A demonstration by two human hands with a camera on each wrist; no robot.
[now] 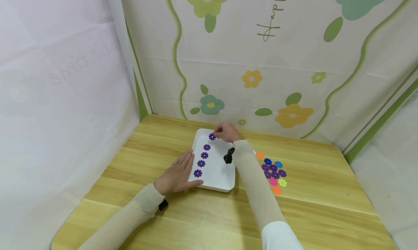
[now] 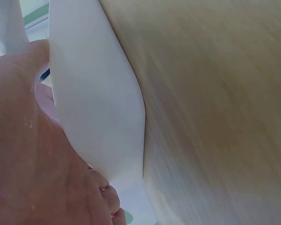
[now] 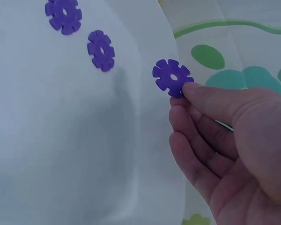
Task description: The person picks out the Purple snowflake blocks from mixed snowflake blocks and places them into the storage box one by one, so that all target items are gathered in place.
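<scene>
A white rectangular tray point(image 1: 217, 173) lies on the wooden table. Inside, several purple notched flower discs point(image 1: 204, 155) form a line along its left side. My right hand point(image 1: 227, 131) is over the tray's far end, pinching another purple flower disc point(image 3: 173, 77) between thumb and fingers. That disc hangs past the end of the line, as the right wrist view shows. At the near left corner my left hand point(image 1: 176, 174) rests against the tray, fingers stretched along its left edge and thumb along the near edge. The left wrist view shows its palm beside the tray's wall point(image 2: 96, 103).
Right of the tray lies a loose group of discs: purple ones point(image 1: 271, 171) in the middle, with blue point(image 1: 267, 161), orange point(image 1: 277, 190), pink point(image 1: 273, 181) and yellow-green point(image 1: 282, 182) ones around them. Flower-printed fabric point(image 1: 228, 61) hangs behind the table and at both sides.
</scene>
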